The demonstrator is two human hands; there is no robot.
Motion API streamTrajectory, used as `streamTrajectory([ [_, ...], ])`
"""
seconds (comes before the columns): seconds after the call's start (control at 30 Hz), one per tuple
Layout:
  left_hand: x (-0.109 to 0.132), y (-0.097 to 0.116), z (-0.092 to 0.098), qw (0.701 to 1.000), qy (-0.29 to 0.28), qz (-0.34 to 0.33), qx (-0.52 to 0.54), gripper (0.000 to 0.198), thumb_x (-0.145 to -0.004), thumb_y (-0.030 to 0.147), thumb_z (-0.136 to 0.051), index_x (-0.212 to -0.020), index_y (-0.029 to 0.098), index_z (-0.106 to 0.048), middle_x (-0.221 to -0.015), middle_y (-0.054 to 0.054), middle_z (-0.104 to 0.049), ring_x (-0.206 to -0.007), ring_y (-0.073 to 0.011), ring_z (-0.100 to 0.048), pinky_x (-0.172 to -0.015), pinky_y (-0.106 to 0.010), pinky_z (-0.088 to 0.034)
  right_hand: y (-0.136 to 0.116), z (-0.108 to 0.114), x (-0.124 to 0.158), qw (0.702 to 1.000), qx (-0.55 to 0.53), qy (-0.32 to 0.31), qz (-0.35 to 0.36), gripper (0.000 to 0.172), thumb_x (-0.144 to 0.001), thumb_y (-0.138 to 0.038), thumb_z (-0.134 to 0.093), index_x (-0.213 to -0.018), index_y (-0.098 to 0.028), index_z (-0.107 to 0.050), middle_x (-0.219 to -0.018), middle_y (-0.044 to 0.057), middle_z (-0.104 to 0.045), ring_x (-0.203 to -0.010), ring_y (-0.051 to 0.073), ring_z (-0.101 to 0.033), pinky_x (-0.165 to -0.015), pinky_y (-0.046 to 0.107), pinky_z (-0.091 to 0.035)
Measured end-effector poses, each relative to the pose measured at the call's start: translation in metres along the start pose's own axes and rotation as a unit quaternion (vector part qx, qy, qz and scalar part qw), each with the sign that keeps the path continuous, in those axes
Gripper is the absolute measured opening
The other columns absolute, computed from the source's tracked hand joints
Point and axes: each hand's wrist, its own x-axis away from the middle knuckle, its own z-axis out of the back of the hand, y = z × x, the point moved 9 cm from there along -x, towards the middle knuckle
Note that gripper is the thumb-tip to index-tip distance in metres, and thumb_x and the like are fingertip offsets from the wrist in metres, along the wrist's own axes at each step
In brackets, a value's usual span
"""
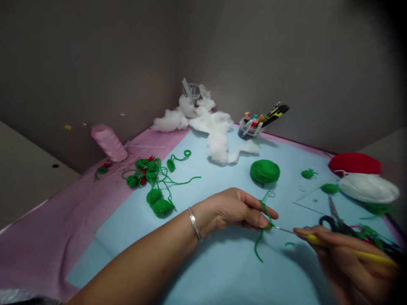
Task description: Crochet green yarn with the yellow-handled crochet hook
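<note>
My left hand (244, 212) is closed over the blue table covering, pinching green yarn (259, 250) between thumb and fingers. One strand loops over the index finger, and a loose tail hangs below the thumb. From the right, my right hand (346, 254) grips a crochet hook (318, 240) with a yellow handle. The hook's thin metal tip reaches the yarn at my left fingertips. Beyond the left hand sits a green yarn ball (265, 171), with a strand running from near it toward the fingers.
White stuffing (213, 127) lies at the back beside a cup of pens (251, 127). Small green crocheted pieces (155, 201) with trailing strands lie at left, near a pink yarn cone (110, 143). Scissors (335, 216), red yarn (354, 163) and white yarn (369, 188) are at right.
</note>
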Motion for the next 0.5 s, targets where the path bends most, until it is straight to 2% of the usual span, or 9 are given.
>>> streamTrajectory([
  [0.1,-0.003,0.005,-0.002,0.998,-0.008,-0.054,-0.011,0.032,-0.062,0.007,-0.081,-0.094,0.012,-0.078,-0.064,0.002,-0.068,-0.060,-0.0068,-0.059,-0.068,-0.021,-0.046,0.016,-0.018,-0.004,0.985,-0.118,-0.026,-0.123,0.020,-0.075,-0.041,-0.080,-0.085,-0.024,-0.078,-0.082,0.008,-0.076,-0.065,0.017,-0.071,-0.065,0.025,-0.062],
  [0.2,-0.004,0.008,-0.009,0.995,-0.030,-0.094,0.008,0.049,-0.061,0.009,-0.082,-0.109,0.014,-0.075,-0.066,0.002,-0.069,-0.063,-0.0082,-0.061,-0.071,-0.023,-0.047,0.009,-0.045,-0.004,0.969,-0.179,-0.075,-0.155,0.018,-0.075,-0.041,-0.081,-0.080,-0.024,-0.078,-0.074,0.008,-0.073,-0.054,0.014,-0.063,-0.057,0.026,-0.061],
  [0.3,-0.006,0.002,-0.013,0.995,-0.024,-0.090,0.041,0.058,-0.058,0.011,-0.085,-0.114,0.012,-0.073,-0.065,0.002,-0.069,-0.061,-0.0083,-0.061,-0.070,-0.024,-0.047,0.000,-0.056,-0.001,0.970,-0.183,-0.095,-0.133,0.017,-0.074,-0.040,-0.082,-0.080,-0.025,-0.078,-0.070,0.008,-0.073,-0.054,0.014,-0.065,-0.056,0.025,-0.061],
  [0.43,-0.009,-0.009,-0.011,0.994,0.017,-0.072,0.081,0.081,-0.040,0.016,-0.095,-0.117,0.011,-0.071,-0.064,0.003,-0.069,-0.058,-0.0078,-0.060,-0.069,-0.024,-0.047,0.002,-0.027,0.005,0.994,-0.098,0.002,-0.051,0.020,-0.073,-0.039,-0.084,-0.088,-0.026,-0.078,-0.088,0.007,-0.077,-0.072,0.018,-0.073,-0.068,0.025,-0.062],
  [0.5,-0.010,-0.015,-0.011,0.992,0.035,-0.060,0.107,0.086,-0.034,0.021,-0.098,-0.115,0.009,-0.071,-0.063,0.003,-0.068,-0.058,-0.0087,-0.061,-0.069,-0.025,-0.048,-0.001,-0.015,0.008,0.999,-0.025,0.030,0.006,0.021,-0.077,-0.040,-0.081,-0.093,-0.026,-0.077,-0.097,0.006,-0.077,-0.085,0.022,-0.074,-0.074,0.028,-0.062],
])
